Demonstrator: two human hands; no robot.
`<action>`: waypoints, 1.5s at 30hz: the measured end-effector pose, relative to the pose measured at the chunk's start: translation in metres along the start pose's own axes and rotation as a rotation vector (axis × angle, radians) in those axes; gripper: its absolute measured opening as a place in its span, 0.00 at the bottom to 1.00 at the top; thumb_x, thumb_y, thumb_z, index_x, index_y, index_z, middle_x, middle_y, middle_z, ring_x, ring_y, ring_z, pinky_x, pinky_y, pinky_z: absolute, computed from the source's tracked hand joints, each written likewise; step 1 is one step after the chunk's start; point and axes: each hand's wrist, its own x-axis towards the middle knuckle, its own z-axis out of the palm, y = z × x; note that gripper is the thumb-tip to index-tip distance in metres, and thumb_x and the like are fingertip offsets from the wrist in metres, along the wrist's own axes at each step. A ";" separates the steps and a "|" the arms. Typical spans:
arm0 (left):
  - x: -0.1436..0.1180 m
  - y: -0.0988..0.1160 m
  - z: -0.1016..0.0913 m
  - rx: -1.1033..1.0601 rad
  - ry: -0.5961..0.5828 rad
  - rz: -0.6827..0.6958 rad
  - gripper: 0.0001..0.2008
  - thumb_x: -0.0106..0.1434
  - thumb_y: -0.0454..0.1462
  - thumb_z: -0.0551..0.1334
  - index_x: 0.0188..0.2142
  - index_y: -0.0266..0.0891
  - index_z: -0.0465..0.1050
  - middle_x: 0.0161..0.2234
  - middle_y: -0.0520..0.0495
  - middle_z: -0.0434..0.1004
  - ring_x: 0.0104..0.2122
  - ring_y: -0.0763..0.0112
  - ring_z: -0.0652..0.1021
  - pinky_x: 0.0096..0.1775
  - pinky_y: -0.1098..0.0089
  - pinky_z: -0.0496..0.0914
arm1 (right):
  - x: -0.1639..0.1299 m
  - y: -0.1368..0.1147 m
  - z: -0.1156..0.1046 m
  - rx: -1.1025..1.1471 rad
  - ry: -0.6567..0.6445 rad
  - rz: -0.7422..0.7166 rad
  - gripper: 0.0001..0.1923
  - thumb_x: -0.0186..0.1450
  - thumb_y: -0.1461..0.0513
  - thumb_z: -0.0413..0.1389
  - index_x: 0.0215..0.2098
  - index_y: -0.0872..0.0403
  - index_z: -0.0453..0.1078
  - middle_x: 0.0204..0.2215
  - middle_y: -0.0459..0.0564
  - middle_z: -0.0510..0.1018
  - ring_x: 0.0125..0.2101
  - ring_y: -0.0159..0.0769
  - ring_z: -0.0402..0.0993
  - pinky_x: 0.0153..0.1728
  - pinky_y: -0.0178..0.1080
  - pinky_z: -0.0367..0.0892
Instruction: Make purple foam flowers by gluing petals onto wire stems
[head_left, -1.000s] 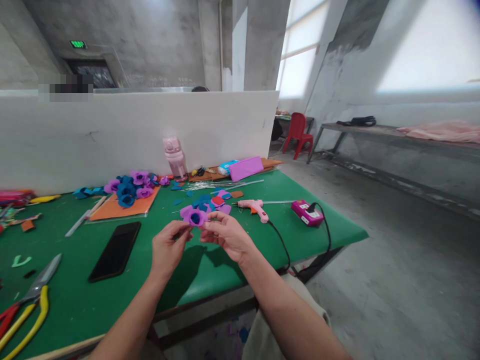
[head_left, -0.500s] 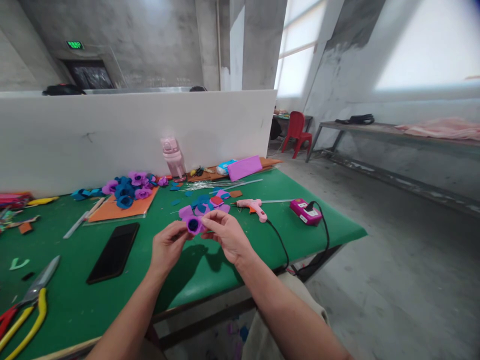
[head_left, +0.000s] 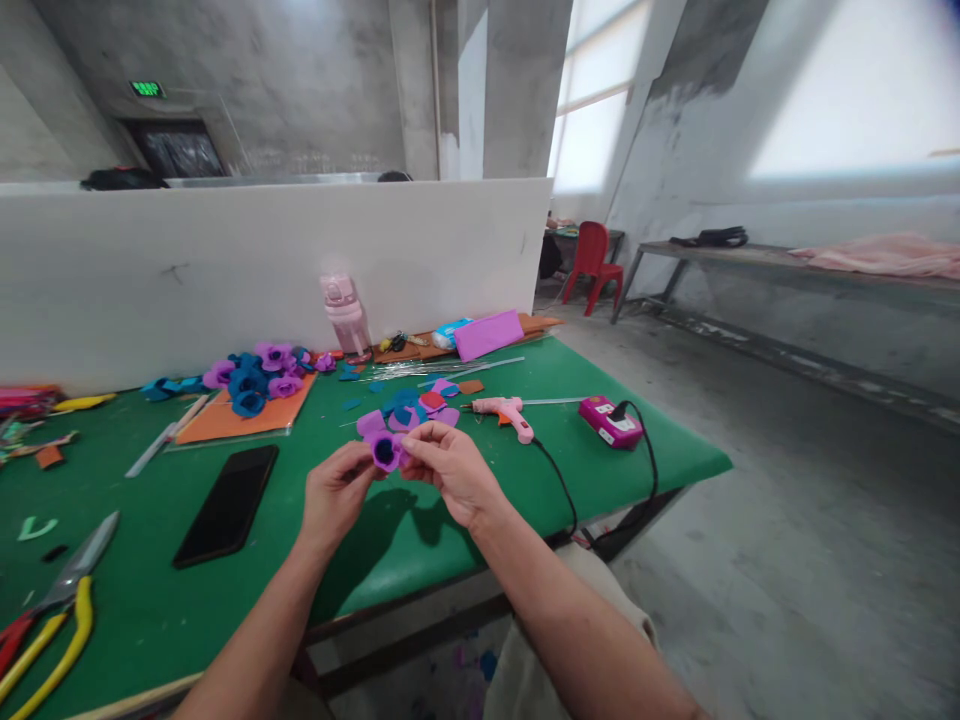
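Observation:
Between my two hands is a small purple craft flower [head_left: 385,453] with a dark blue centre, held just above the green tabletop. My left hand [head_left: 337,492] pinches it from the left side. From the right, the thumb and fingers of my right hand [head_left: 448,466] grip a purple petal at its edge. Loose purple and blue petals [head_left: 409,408] lie in a heap right behind the flower, with a red piece among them. A pink hot glue gun [head_left: 506,412] rests on the table to the right of my right hand.
A black phone [head_left: 227,505] and large scissors [head_left: 71,590] lie on the left. Finished blue and purple flowers [head_left: 251,385] sit on an orange sheet [head_left: 225,418]. A pink bottle [head_left: 346,315] stands by the white partition [head_left: 442,250]. A corded magenta power socket [head_left: 611,423] is near the right edge.
Both hands keep their hold on the flower. It tilts very slightly and my right fingers shift a little at the petal; everything else stays put.

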 end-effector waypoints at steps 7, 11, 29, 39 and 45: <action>-0.001 -0.002 0.001 -0.017 0.010 -0.016 0.05 0.54 0.37 0.63 0.28 0.38 0.75 0.25 0.51 0.75 0.23 0.75 0.73 0.27 0.76 0.67 | -0.001 -0.001 -0.001 -0.043 -0.005 0.064 0.15 0.46 0.56 0.64 0.25 0.56 0.67 0.16 0.41 0.72 0.18 0.25 0.68 0.23 0.30 0.66; -0.001 -0.002 0.000 -0.022 0.013 -0.016 0.04 0.54 0.37 0.63 0.28 0.38 0.75 0.26 0.51 0.75 0.24 0.75 0.73 0.27 0.76 0.67 | -0.002 -0.001 -0.001 -0.042 -0.016 0.036 0.15 0.45 0.57 0.65 0.25 0.56 0.66 0.16 0.41 0.72 0.18 0.25 0.68 0.23 0.30 0.65; 0.000 0.000 -0.004 0.043 -0.016 -0.077 0.07 0.55 0.38 0.61 0.26 0.38 0.76 0.23 0.50 0.76 0.25 0.71 0.74 0.29 0.73 0.68 | 0.002 -0.003 -0.004 -0.103 0.062 0.005 0.14 0.47 0.58 0.62 0.29 0.55 0.67 0.21 0.42 0.73 0.19 0.24 0.66 0.23 0.31 0.64; 0.002 -0.003 -0.012 -0.029 -0.139 0.045 0.06 0.55 0.37 0.61 0.29 0.38 0.77 0.30 0.47 0.78 0.30 0.69 0.75 0.34 0.72 0.68 | -0.001 -0.007 -0.008 -0.284 -0.007 -0.113 0.12 0.55 0.54 0.57 0.28 0.55 0.70 0.25 0.45 0.74 0.25 0.27 0.68 0.29 0.32 0.63; 0.002 0.000 -0.013 -0.004 -0.174 0.056 0.08 0.56 0.38 0.60 0.26 0.38 0.76 0.27 0.48 0.77 0.27 0.71 0.74 0.32 0.73 0.67 | -0.001 -0.005 -0.010 -0.361 -0.008 -0.191 0.11 0.56 0.55 0.56 0.28 0.55 0.69 0.25 0.45 0.72 0.26 0.29 0.67 0.30 0.33 0.64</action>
